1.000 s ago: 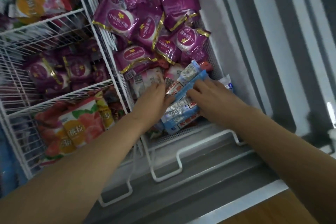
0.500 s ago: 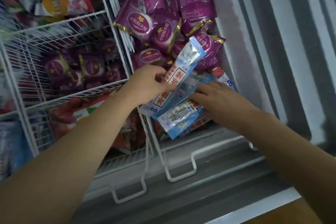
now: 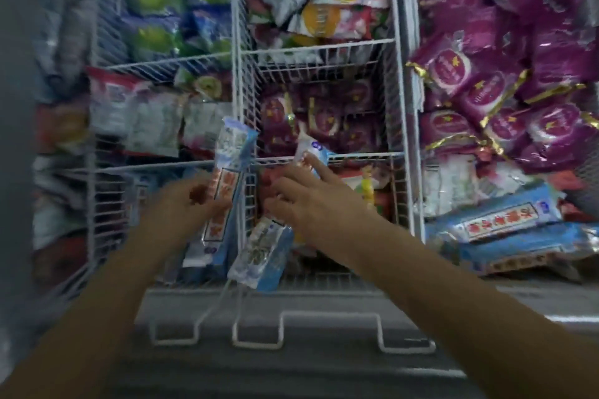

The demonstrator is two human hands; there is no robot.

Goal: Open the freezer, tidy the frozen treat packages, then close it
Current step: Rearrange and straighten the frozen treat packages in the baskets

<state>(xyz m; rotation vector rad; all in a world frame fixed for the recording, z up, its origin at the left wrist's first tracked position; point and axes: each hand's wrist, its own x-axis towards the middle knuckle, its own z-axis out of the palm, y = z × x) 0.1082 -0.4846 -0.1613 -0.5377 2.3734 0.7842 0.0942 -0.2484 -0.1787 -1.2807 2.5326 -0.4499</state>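
The freezer stands open below me, its white wire baskets full of frozen treat packages. My left hand grips a long blue-and-white package with red letters, held upright over the divider between the left and middle baskets. My right hand holds another blue-and-white package that slants from the middle basket's cross wire down towards me. Several more blue packages lie in the right basket beneath a heap of purple packages. The picture is blurred.
Green and blue packs fill the far left basket, orange-and-pink packs the far middle one. Purple packs lie deep in the middle compartment. The freezer's grey front rim with the baskets' wire hooks runs below my arms.
My view has swung left, from the right basket to the middle and left ones. Both hands have carried blue packages away from the right basket to the divider on its left.
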